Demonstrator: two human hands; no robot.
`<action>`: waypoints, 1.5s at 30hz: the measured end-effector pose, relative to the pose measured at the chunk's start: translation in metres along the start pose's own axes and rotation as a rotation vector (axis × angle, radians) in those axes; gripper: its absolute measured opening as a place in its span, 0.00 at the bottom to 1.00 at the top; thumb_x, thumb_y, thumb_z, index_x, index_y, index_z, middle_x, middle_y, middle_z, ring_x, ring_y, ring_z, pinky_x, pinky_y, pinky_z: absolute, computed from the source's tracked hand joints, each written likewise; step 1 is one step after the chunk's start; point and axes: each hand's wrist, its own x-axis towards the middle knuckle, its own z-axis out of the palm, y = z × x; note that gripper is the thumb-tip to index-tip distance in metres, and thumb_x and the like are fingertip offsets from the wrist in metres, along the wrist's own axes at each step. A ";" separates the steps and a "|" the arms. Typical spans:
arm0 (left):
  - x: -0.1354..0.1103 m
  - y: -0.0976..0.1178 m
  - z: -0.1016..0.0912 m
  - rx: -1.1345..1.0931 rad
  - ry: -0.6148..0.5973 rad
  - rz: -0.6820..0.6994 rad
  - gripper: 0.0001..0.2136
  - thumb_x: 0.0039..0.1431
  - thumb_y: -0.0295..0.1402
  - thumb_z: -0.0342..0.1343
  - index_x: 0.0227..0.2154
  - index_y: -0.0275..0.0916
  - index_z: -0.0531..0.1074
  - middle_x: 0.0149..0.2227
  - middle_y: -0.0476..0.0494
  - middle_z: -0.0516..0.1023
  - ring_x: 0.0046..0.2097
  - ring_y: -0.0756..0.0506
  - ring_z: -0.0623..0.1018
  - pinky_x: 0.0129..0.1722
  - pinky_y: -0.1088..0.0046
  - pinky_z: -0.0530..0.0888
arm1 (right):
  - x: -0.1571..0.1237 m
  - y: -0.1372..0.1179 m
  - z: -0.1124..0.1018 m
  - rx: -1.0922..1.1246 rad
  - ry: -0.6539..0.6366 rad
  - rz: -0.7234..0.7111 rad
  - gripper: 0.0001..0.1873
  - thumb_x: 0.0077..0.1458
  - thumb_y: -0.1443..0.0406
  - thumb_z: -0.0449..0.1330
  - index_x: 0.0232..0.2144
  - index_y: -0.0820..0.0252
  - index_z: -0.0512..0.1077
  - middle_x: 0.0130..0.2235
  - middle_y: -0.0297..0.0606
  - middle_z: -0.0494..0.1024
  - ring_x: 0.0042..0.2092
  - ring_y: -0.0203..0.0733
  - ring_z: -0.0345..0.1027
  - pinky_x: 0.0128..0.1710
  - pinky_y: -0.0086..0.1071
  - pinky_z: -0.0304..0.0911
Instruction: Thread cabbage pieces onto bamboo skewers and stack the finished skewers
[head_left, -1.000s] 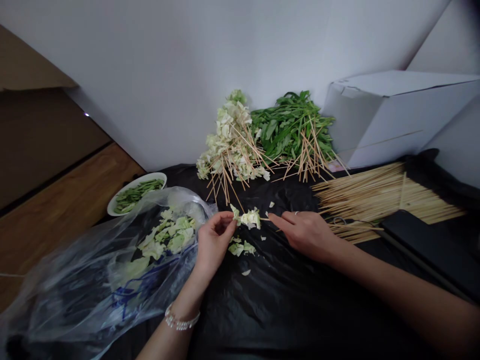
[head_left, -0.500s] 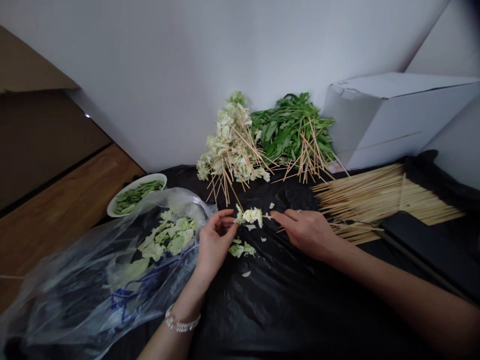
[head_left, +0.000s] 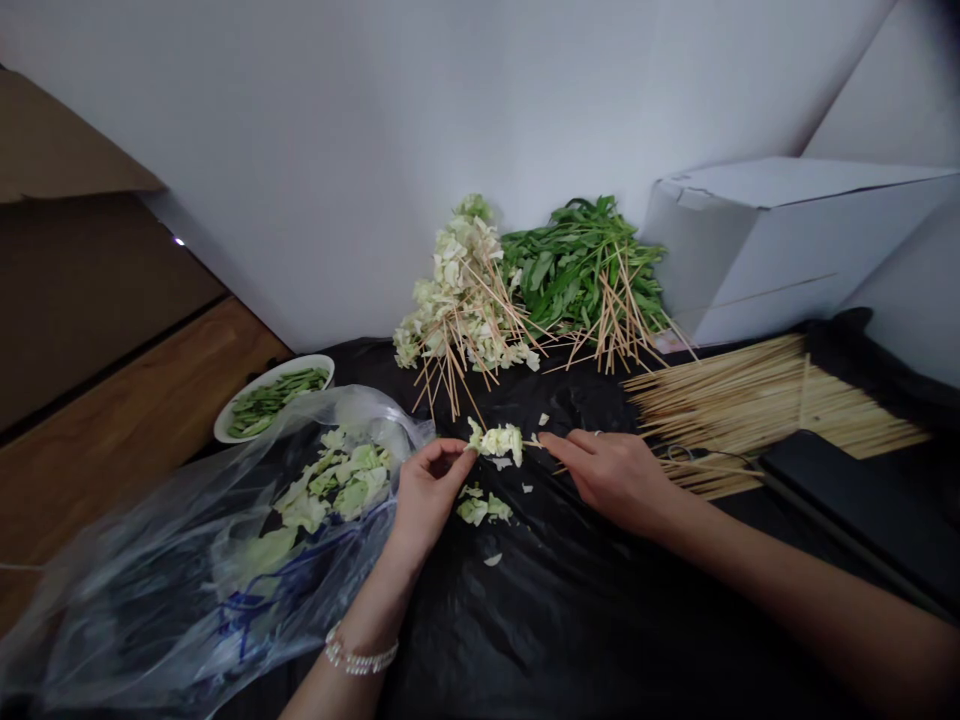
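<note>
Between my two hands runs a bamboo skewer [head_left: 531, 444] threaded with bunched pale-green cabbage pieces [head_left: 501, 441]. My right hand [head_left: 611, 478] is closed around the skewer's bare end. With thumb and fingertips, my left hand [head_left: 431, 490] pinches the cabbage at the other end. Just below lie loose cabbage leaves [head_left: 484, 508] and a few small scraps on the black plastic sheet [head_left: 555, 620]. Left of my left hand, a clear plastic bag [head_left: 150, 590] lies open with more cut cabbage [head_left: 352, 475] in it.
Behind are piled cabbage skewers [head_left: 465, 260] and skewered leafy greens [head_left: 570, 260]. Bare skewers [head_left: 735, 395] spread at right, beside a dark flat object [head_left: 862, 520] and a white box [head_left: 810, 240]. At left stand a white bowl [head_left: 225, 425] of green pieces and brown cardboard [head_left: 67, 140].
The view has shifted slightly, so the scene sits a little lower. Both hands keep their hold on the skewered cabbage, with the left fingers drawn a little closer together.
</note>
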 end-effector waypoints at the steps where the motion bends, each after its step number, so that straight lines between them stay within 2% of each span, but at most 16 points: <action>1: 0.000 0.001 0.000 -0.001 -0.020 -0.019 0.10 0.43 0.36 0.68 0.25 0.37 0.76 0.24 0.50 0.77 0.26 0.52 0.74 0.29 0.78 0.69 | 0.000 0.000 0.000 -0.002 -0.003 0.004 0.19 0.57 0.73 0.52 0.49 0.61 0.73 0.30 0.32 0.76 0.27 0.34 0.67 0.27 0.30 0.54; 5: -0.003 0.004 -0.001 -0.063 -0.176 -0.119 0.11 0.47 0.39 0.67 0.26 0.38 0.74 0.26 0.46 0.80 0.29 0.50 0.77 0.32 0.77 0.71 | 0.001 -0.002 -0.001 -0.018 -0.023 0.028 0.18 0.58 0.72 0.54 0.49 0.60 0.73 0.29 0.32 0.75 0.27 0.33 0.66 0.27 0.30 0.53; 7: -0.004 0.006 -0.001 -0.085 -0.196 -0.127 0.11 0.48 0.38 0.66 0.26 0.38 0.73 0.27 0.45 0.81 0.30 0.49 0.78 0.33 0.76 0.72 | 0.001 -0.004 -0.001 -0.030 -0.028 0.025 0.17 0.58 0.72 0.54 0.49 0.60 0.73 0.29 0.32 0.75 0.26 0.33 0.66 0.27 0.30 0.52; 15: -0.007 0.011 0.003 -0.052 -0.095 -0.024 0.11 0.48 0.37 0.65 0.27 0.39 0.70 0.24 0.50 0.77 0.28 0.50 0.76 0.31 0.77 0.71 | 0.000 -0.004 -0.001 -0.027 0.003 0.017 0.17 0.58 0.71 0.54 0.49 0.61 0.73 0.29 0.32 0.75 0.26 0.33 0.66 0.27 0.30 0.53; 22: -0.001 0.007 -0.002 -0.092 0.017 -0.010 0.10 0.47 0.36 0.66 0.32 0.38 0.76 0.28 0.51 0.77 0.29 0.52 0.74 0.33 0.78 0.71 | 0.000 -0.001 -0.001 -0.015 0.018 -0.039 0.17 0.60 0.70 0.53 0.50 0.61 0.73 0.29 0.32 0.75 0.27 0.33 0.65 0.27 0.30 0.54; 26: 0.002 0.004 -0.005 -0.062 0.010 -0.003 0.11 0.47 0.36 0.67 0.34 0.38 0.79 0.30 0.50 0.79 0.30 0.51 0.74 0.35 0.76 0.71 | 0.000 -0.001 -0.001 -0.035 0.008 -0.025 0.17 0.60 0.70 0.53 0.49 0.61 0.73 0.29 0.33 0.75 0.27 0.34 0.65 0.27 0.31 0.54; 32: 0.003 0.004 -0.006 -0.007 -0.023 0.100 0.10 0.48 0.35 0.66 0.34 0.37 0.78 0.33 0.47 0.80 0.35 0.49 0.77 0.39 0.74 0.72 | 0.000 0.002 0.000 0.014 -0.016 -0.038 0.16 0.61 0.69 0.53 0.49 0.62 0.73 0.30 0.33 0.76 0.27 0.35 0.67 0.28 0.31 0.54; 37: 0.005 0.005 -0.007 0.018 -0.004 0.139 0.09 0.47 0.33 0.65 0.32 0.37 0.75 0.30 0.49 0.78 0.33 0.50 0.76 0.36 0.75 0.72 | 0.000 0.004 -0.001 0.042 -0.046 -0.063 0.16 0.62 0.69 0.51 0.50 0.61 0.72 0.32 0.35 0.77 0.28 0.34 0.67 0.29 0.30 0.54; 45: 0.004 0.001 -0.009 0.106 0.033 0.144 0.07 0.49 0.33 0.64 0.32 0.37 0.78 0.31 0.47 0.79 0.33 0.50 0.75 0.35 0.75 0.71 | 0.001 0.007 -0.002 0.060 -0.051 -0.094 0.16 0.63 0.68 0.50 0.50 0.60 0.71 0.31 0.33 0.76 0.28 0.34 0.65 0.28 0.30 0.53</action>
